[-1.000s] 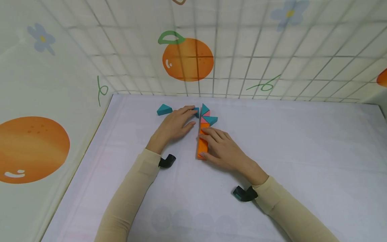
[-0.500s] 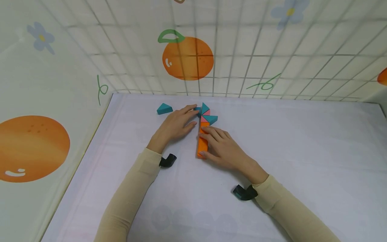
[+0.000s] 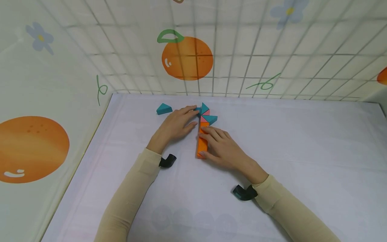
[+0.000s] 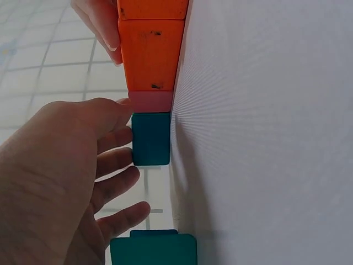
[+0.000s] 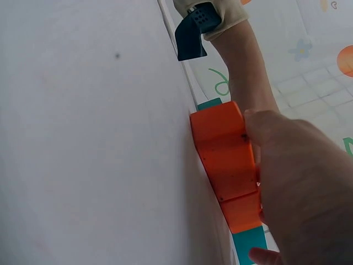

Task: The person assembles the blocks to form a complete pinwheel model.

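Near the far edge of the table, my left hand (image 3: 176,123) reaches right, its fingertips touching a teal triangular block (image 3: 198,109) and partly covering it. That block sits against the left side of a fan of triangles, with a teal triangle (image 3: 204,108), a pink triangle (image 3: 204,119) and another teal triangle (image 3: 211,119). Below the fan, orange blocks (image 3: 203,146) lie end to end in an upright column. My right hand (image 3: 223,150) rests on the column from the right, fingers spread along it. In the left wrist view, the left fingers stand beside the teal block (image 4: 151,139).
A loose teal triangular block (image 3: 164,109) lies to the left of my left hand. Behind the far table edge rises a white curtain with a printed orange (image 3: 187,58) and grid lines. Each wrist wears a black camera mount (image 3: 245,192).
The teal block under my left fingertips has slid right, closing the gap to the fan of triangles. My right hand has stayed on the orange blocks.
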Motion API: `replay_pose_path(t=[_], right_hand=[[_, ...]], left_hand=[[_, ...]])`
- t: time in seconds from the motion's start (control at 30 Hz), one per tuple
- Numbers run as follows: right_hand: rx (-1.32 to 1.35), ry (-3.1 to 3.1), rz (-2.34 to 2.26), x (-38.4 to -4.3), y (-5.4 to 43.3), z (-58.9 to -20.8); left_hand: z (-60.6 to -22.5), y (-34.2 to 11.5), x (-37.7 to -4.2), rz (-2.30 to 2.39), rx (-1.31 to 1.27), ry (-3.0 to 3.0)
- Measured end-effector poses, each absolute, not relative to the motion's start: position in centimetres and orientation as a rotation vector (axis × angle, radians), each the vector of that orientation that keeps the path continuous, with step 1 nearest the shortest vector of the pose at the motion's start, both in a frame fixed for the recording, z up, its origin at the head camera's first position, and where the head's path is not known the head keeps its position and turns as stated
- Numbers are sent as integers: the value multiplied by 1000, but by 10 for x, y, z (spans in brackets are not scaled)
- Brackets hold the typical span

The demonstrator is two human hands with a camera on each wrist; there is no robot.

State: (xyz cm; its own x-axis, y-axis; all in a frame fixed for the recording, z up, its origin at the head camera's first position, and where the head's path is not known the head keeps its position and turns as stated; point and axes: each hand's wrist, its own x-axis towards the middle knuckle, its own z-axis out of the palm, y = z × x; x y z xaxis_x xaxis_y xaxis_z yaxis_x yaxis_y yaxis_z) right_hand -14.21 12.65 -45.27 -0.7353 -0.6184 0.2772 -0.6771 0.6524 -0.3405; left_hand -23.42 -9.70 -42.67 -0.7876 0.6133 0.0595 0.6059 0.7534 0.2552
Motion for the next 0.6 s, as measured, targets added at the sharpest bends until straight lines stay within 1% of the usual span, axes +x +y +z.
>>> replay_pose_path(t=[0.6], right_hand=[[1084,-2721,637,-142,126,-453]], left_hand=[[-429,-97,-234,391,1048,2931]])
